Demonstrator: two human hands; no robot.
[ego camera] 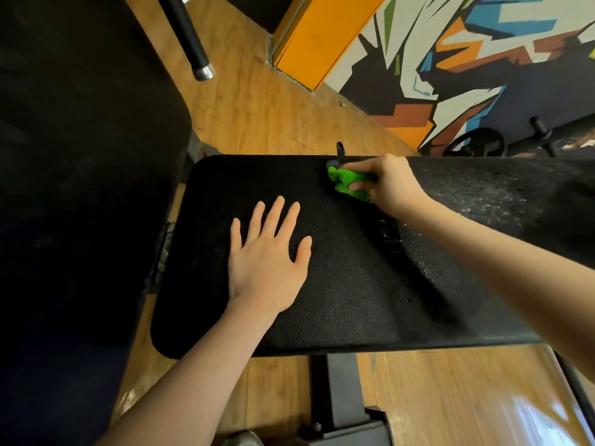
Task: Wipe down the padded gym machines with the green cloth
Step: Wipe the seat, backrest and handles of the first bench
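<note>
Floor point(257, 123): wood-look planks run from 12 o'clock down past the bench to 6 o'clock, glossy and blurred at 5 o'clock.
Wall mural point(467, 59): jagged shapes in white, blue, orange, brown and black fill the 1 to 2 o'clock corner; an orange panel point(318, 37) stands beside it at 12 o'clock.
Second pad point(80, 156): a large dark padded surface covers the whole 9 o'clock side, just beside the bench's rounded end.
Bench pad point(338, 284): black, grained, padded; it spans the middle from centre out to 3 o'clock. The stretch toward 3 o'clock looks dusty and speckled pale; the part near centre looks darker and cleaner.
Bench frame point(338, 397): a black metal post and foot under the pad at 6 o'clock.
Bar point(190, 37): a black bar with a silver end cap slants down at 11 o'clock, above the floor.
Weight plate point(476, 144): dark, against the wall at 2 o'clock, beyond the bench's far edge.
Left hand point(267, 265): lies flat, palm down, on the pad just left of centre; fingers spread wide and straight, gripping nothing.
Right hand point(392, 183): reaches in from 4 o'clock to the pad's far edge at about 1 o'clock; fingers curled tight around the cloth.
Green cloth point(346, 181): bright green, bunched up, pressed on the pad near its far edge, sticking out of the right hand toward 9 o'clock.
</note>
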